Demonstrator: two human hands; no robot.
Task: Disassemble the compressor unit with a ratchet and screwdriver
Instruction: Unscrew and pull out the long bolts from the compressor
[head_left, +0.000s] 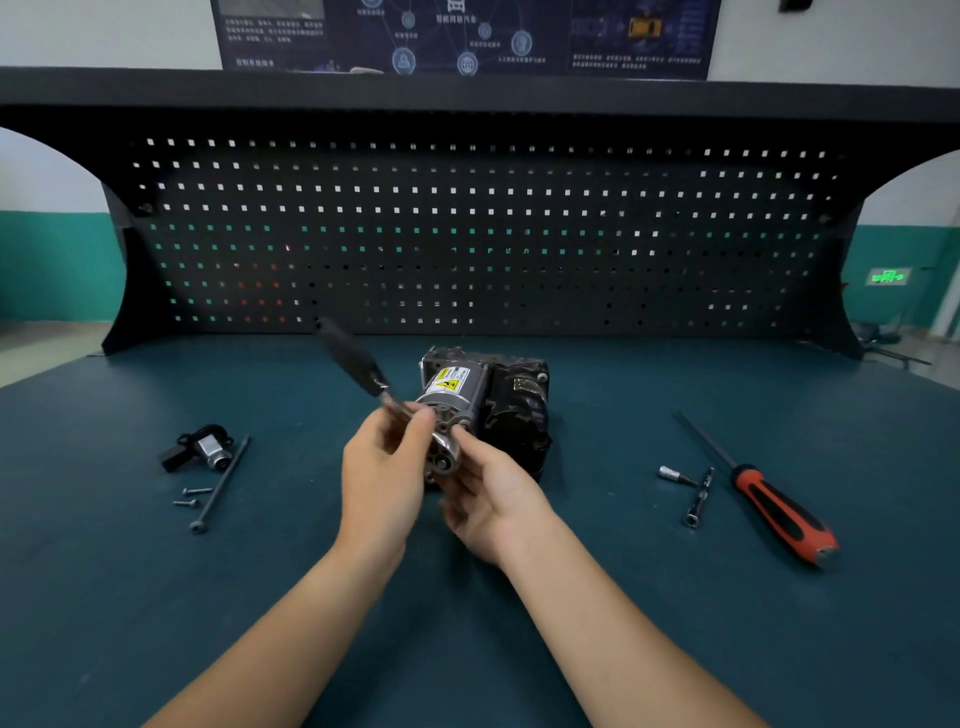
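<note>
The compressor unit (498, 400), black with a silver motor cylinder and a yellow warning label, lies mid-bench. A ratchet with a black handle (349, 358) slants up to the left, its head at the motor's near end cap. My left hand (387, 467) grips the ratchet's shaft near the head. My right hand (485, 493) pinches the ratchet head against the end cap from the right. A red-and-black screwdriver (779, 506) lies on the right of the bench.
At left lie a removed black-and-silver part (200, 449), a long bolt (221, 483) and two small screws (191, 496). Sockets and an extension bar (693, 491) rest beside the screwdriver. A black pegboard (467, 228) closes off the back of the teal bench (467, 597).
</note>
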